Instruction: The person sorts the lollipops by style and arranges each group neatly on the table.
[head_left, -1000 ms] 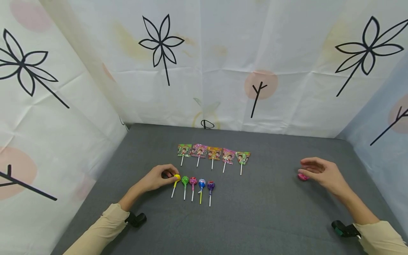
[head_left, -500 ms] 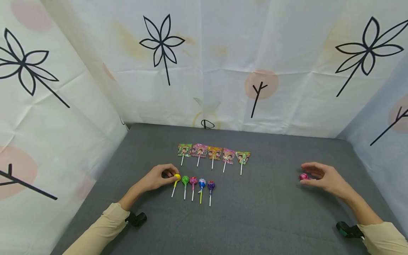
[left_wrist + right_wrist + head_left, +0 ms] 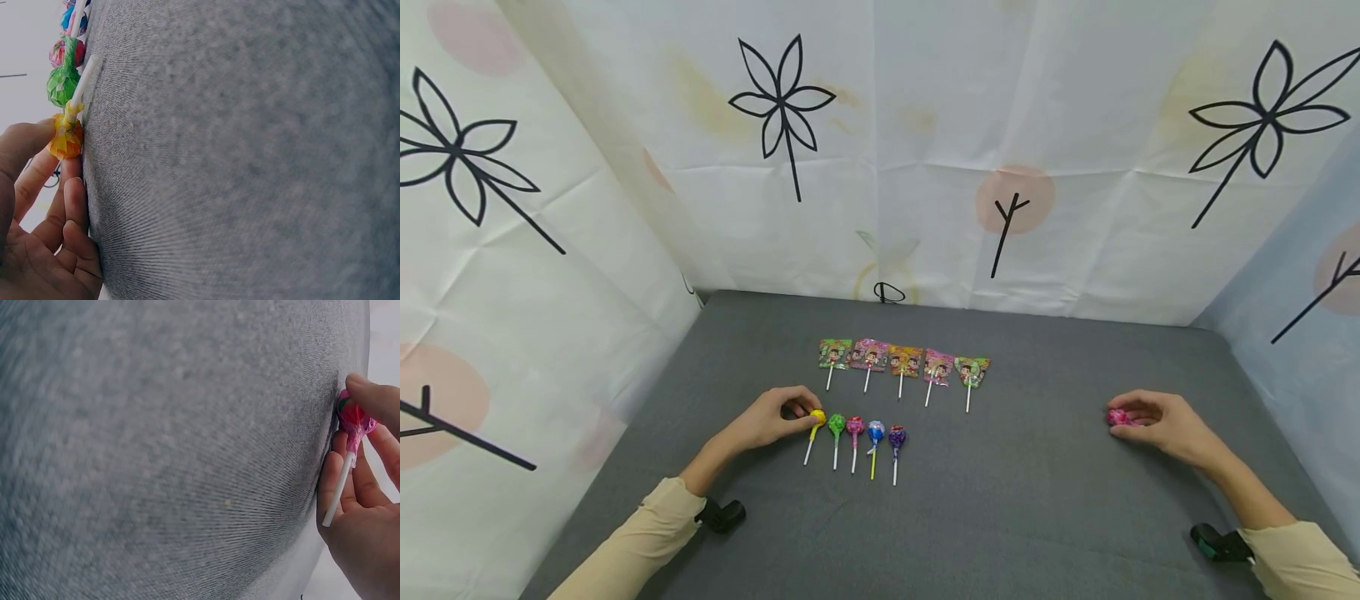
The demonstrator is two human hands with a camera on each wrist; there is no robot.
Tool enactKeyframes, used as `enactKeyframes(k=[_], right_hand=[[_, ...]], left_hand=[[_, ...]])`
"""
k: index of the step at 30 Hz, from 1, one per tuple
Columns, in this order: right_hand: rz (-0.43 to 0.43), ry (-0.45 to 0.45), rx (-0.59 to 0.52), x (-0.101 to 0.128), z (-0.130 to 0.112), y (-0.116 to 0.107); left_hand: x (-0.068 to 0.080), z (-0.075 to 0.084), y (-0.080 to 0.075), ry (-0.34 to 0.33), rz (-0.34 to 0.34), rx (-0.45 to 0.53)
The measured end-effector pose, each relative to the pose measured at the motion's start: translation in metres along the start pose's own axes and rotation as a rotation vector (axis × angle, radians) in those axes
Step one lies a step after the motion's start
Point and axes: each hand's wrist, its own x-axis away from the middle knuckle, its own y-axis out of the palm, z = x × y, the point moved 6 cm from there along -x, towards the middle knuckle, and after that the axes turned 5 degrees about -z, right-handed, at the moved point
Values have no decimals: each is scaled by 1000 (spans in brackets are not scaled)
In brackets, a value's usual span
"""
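Observation:
My left hand (image 3: 777,416) pinches the head of a yellow-wrapped lollipop (image 3: 817,418) at the left end of the front row. The left wrist view shows its wrapper (image 3: 66,139) between thumb and fingers, with the white stick pointing up past a green lollipop (image 3: 63,86). Far to the right, my right hand (image 3: 1172,429) holds a pink-wrapped lollipop (image 3: 1117,417) by its head, low over the grey cloth. Its white stick (image 3: 338,490) lies across the curled fingers in the right wrist view and is hidden from the head camera.
Beside the yellow lollipop lie green (image 3: 837,425), pink (image 3: 855,426), blue (image 3: 876,431) and purple (image 3: 897,436) ones. Behind them is a row of flat bagged lollipops (image 3: 906,362). A printed white curtain (image 3: 925,125) bounds the grey table (image 3: 1000,517) at the back and sides.
My right hand has come down slightly and closed its thumb and fingers on the pink lollipop, which has turned and shifted a little. My left hand stays on the yellow lollipop.

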Motion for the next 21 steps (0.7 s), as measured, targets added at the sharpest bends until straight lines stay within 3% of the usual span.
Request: enactKeyframes(k=[21], right_hand=[[99, 3, -48, 1, -25, 4]], left_hand=[[0, 0, -1, 1, 3, 13]])
